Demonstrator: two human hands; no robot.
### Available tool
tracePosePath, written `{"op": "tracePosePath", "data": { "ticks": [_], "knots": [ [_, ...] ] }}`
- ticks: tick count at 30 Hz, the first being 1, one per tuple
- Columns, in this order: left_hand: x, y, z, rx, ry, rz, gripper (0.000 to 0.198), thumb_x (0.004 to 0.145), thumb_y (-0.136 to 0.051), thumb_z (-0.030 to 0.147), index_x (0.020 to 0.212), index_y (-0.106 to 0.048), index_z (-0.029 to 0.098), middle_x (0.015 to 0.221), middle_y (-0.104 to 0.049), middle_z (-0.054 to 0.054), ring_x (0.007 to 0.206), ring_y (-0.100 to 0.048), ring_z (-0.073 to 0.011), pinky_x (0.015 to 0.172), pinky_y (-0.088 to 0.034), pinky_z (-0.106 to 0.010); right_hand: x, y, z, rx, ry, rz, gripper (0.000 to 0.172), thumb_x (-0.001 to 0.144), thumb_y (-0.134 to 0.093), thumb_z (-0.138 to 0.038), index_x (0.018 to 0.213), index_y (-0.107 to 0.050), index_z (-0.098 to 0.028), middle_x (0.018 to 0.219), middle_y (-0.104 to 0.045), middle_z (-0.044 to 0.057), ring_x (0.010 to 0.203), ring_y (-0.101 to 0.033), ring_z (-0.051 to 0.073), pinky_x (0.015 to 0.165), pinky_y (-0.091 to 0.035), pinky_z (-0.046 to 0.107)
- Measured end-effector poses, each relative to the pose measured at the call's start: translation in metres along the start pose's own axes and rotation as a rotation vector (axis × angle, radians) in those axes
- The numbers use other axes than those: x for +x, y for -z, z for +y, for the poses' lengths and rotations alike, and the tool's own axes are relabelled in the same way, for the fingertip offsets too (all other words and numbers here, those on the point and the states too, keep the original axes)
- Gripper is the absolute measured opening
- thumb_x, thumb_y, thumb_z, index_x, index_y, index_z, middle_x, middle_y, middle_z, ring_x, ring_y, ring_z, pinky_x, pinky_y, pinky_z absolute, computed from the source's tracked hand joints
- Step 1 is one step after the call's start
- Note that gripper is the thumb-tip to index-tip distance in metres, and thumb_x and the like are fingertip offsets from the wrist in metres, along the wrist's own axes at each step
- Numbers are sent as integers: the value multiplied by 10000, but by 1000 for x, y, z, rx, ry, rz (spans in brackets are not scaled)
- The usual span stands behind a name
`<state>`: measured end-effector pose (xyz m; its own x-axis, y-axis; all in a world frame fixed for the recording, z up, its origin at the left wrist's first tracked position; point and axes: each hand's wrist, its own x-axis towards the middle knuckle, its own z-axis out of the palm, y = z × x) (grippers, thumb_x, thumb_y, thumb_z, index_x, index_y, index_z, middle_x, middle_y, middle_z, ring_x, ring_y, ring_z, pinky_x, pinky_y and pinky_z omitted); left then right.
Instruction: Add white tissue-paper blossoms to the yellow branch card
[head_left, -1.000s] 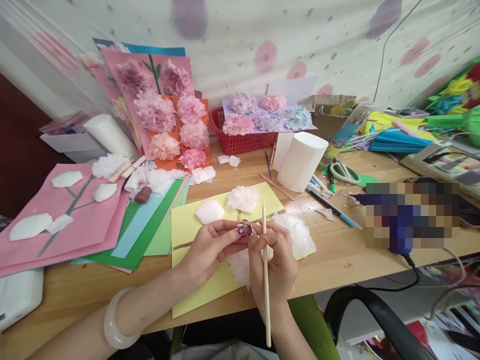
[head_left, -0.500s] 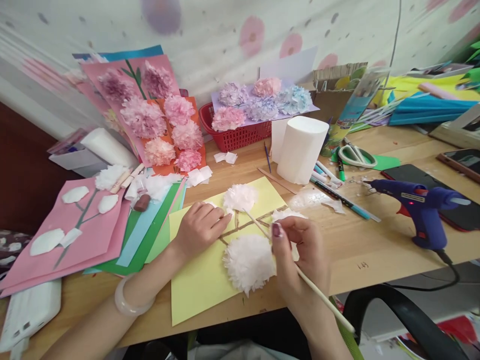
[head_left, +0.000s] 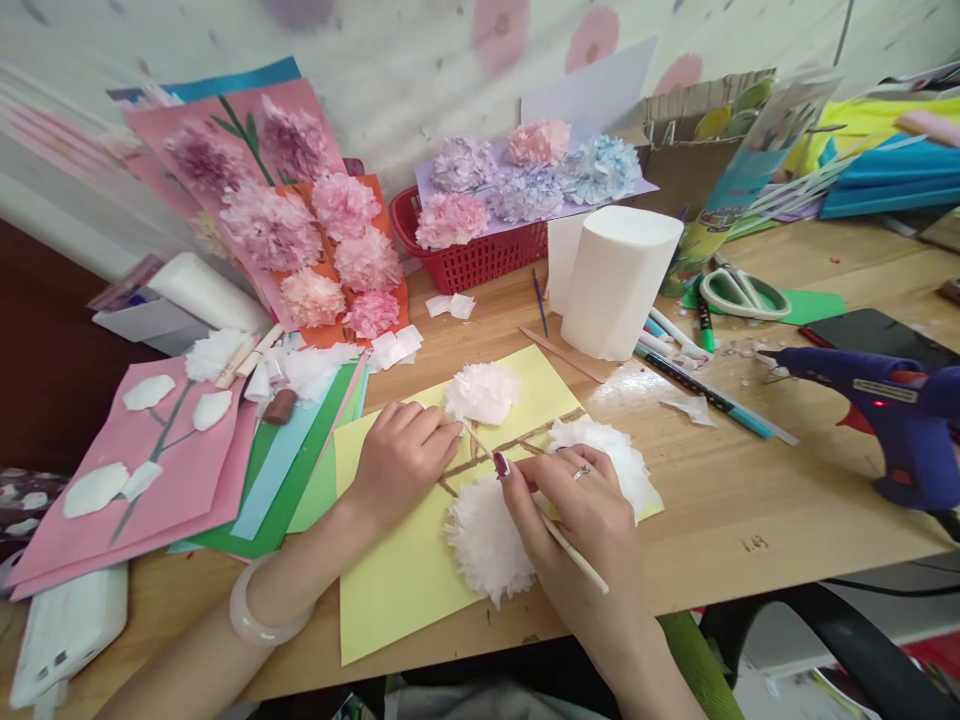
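Observation:
A yellow paper sheet (head_left: 390,580) lies on the table with a brown branch (head_left: 536,432) on it. Fluffy white tissue flowers sit around the branch: one at the top (head_left: 481,392), one below (head_left: 487,540) and one to the right (head_left: 611,462). My left hand (head_left: 405,452) rests on the sheet with its fingers curled closed beside the top flower; whatever they pinch is hidden. A thin pale wooden stick (head_left: 574,558) is gripped in my right hand (head_left: 574,510). Its narrow tip reaches the fingertips of my left hand, just under the top flower.
A blue glue gun (head_left: 892,400) with a red light lies on the right. Behind the sheet stand a white paper roll (head_left: 621,285) and a red basket (head_left: 480,265). Pink sheets (head_left: 172,490) with white petals lie left. Markers (head_left: 705,395) and scissors (head_left: 742,290) are at the back right.
My right hand has moved down and slid forward along the stick, whose tip shifted left from the top flower to my left fingertips. The right flower is now more exposed. My left hand stays put.

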<state>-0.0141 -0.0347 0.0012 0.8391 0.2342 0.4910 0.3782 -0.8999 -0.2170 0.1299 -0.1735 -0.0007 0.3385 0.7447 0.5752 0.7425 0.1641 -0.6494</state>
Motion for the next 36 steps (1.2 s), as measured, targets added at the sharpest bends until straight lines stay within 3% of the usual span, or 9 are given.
{"op": "tracePosePath", "data": {
  "ticks": [13,23,31,36],
  "knots": [
    [-3,4,1,-38,71,-42,185,939,-555,178,823,-699,173,710,-664,-17,672,-565,-178,633,-399,-329,2,-4,1,-89,41,-77,254,1003,-498,-186,751,-484,-210,692,-601,-30,681,-539,135,822,-334,327],
    [-13,6,0,-24,97,-87,231,922,-541,178,762,-707,185,671,-592,-24,671,-491,-195,623,-382,-346,-1,-5,-3,-138,80,-122,182,998,-506,-191,821,-541,-215,767,-645,-7,732,-548,160,856,-362,350],
    [-17,5,2,-40,98,-57,222,918,-552,184,748,-695,181,691,-615,-30,690,-527,-190,642,-402,-338,-16,2,-7,-108,135,48,152,941,-542,-116,843,-563,-230,716,-655,-33,648,-566,141,933,-442,403],
    [-17,10,-15,-132,192,125,229,929,-549,194,750,-692,196,687,-653,-14,673,-564,-165,671,-447,-324,-24,6,-1,60,48,194,235,971,-485,-178,793,-628,-234,681,-670,-22,640,-611,163,924,-467,443]
  ]
}}
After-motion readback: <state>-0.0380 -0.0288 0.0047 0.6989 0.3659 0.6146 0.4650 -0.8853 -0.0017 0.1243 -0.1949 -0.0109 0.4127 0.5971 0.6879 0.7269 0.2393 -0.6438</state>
